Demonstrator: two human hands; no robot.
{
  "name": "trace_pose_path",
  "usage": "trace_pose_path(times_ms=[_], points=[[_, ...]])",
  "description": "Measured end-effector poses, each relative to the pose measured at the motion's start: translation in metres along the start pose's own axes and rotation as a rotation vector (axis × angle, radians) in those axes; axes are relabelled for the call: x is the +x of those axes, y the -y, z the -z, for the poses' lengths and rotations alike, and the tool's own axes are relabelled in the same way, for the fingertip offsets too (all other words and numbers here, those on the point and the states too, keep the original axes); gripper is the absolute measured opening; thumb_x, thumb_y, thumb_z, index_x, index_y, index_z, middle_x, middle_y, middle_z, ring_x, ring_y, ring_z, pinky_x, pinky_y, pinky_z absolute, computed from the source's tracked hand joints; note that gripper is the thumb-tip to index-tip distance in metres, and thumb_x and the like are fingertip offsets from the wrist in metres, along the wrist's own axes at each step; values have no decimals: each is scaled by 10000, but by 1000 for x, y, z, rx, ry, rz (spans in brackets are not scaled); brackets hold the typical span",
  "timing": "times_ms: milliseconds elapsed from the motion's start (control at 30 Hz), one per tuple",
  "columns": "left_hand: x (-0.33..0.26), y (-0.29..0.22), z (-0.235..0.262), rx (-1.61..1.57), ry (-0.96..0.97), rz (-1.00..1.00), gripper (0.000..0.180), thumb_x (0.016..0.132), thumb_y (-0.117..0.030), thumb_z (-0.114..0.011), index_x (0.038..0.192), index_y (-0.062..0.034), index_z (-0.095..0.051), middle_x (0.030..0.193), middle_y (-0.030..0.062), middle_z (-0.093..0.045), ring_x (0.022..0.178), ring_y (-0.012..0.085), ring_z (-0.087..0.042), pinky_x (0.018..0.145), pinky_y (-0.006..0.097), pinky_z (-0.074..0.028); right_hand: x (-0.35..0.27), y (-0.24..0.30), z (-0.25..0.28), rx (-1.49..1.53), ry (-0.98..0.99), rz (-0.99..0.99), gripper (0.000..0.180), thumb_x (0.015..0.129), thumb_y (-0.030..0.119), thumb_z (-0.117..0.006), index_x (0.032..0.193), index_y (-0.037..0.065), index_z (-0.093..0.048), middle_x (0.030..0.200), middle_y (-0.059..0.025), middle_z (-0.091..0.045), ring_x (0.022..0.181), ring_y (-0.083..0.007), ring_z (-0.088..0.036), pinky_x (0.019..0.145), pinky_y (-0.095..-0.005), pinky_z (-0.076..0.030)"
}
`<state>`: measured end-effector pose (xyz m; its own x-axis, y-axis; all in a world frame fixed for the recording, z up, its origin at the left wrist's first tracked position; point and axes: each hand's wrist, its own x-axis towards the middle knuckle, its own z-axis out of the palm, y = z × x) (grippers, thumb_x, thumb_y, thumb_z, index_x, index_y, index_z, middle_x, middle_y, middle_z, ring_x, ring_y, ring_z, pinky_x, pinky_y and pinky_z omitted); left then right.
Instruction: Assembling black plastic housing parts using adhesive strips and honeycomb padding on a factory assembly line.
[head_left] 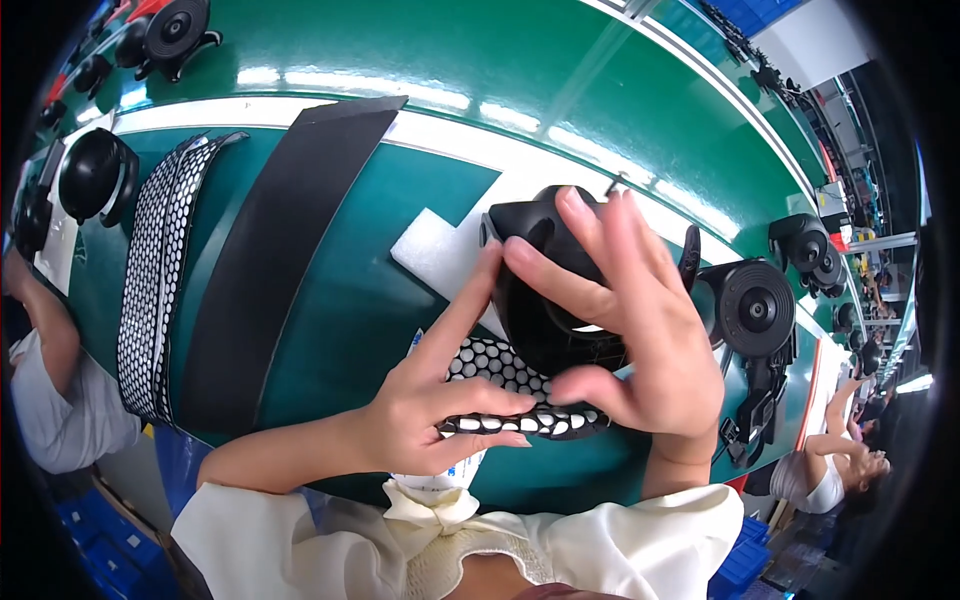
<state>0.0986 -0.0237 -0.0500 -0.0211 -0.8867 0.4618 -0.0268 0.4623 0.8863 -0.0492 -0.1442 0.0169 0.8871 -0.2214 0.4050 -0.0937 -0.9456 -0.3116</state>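
My left hand (425,405) pinches a curled black sheet of round white-faced pads (490,362) between thumb and fingers. Its index finger reaches up to the side of a glossy black rounded housing (540,335). My right hand (660,350) is spread over the other side of that housing, its fingers apart. The right thumb rests near the sheet's end; whether it presses on it I cannot tell. Both hands cover part of the housing, which stands on the green bench (340,320) in front of me. White foam (430,245) lies beside it.
Left on the bench lie more dotted pad sheets (150,290) and a long black strip (275,260). A black rounded unit (95,178) stands at far left, a black round-faced device (755,308) at right. Beyond runs a green conveyor (400,50). Other people sit on both sides.
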Motion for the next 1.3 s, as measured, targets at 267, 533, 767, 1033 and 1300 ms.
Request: trace_pose_path(times_ms=[267,533,767,1033,1300], points=[[4,3,2,99,28,13,174,688,-28,-654,832,21,-568,1315,366,-142,1248,443,-193,999,417,-208,-51,-20,43,433,-520,-574,45,789,-30,-514,805,-64,-539,1022,-185,-558,863,-171,-533,782,-255,-410],[-4,2,1,51,-5,93,145,766,-113,-573,827,14,-538,1335,359,-50,1246,484,-133,992,492,-163,-45,-24,31,481,-430,-509,67,756,-85,-546,818,-82,-570,885,-140,-578,822,-151,-549,726,-232,-445],[-6,2,1,43,-24,119,165,785,-134,-566,818,23,-531,1347,337,-48,1245,482,-141,988,495,-180,-48,-23,30,366,-403,-499,72,732,-83,-569,803,-71,-570,821,-125,-594,752,-147,-571,670,-221,-456],[-2,0,1,17,-12,115,185,790,-163,-569,820,15,-529,1352,327,-55,1250,469,-144,988,492,-186,-49,6,17,-599,-189,-331,360,710,128,-653,983,-80,-544,787,-127,-555,621,-208,-550,508,-267,-454],[0,-15,1,498,-23,-32,160,648,-89,-541,771,13,-551,1215,261,-330,1205,438,-246,974,488,-192,-62,11,58,-252,-508,-370,307,842,220,-492,914,-61,-592,888,-187,-593,807,-245,-581,690,-316,-456]])
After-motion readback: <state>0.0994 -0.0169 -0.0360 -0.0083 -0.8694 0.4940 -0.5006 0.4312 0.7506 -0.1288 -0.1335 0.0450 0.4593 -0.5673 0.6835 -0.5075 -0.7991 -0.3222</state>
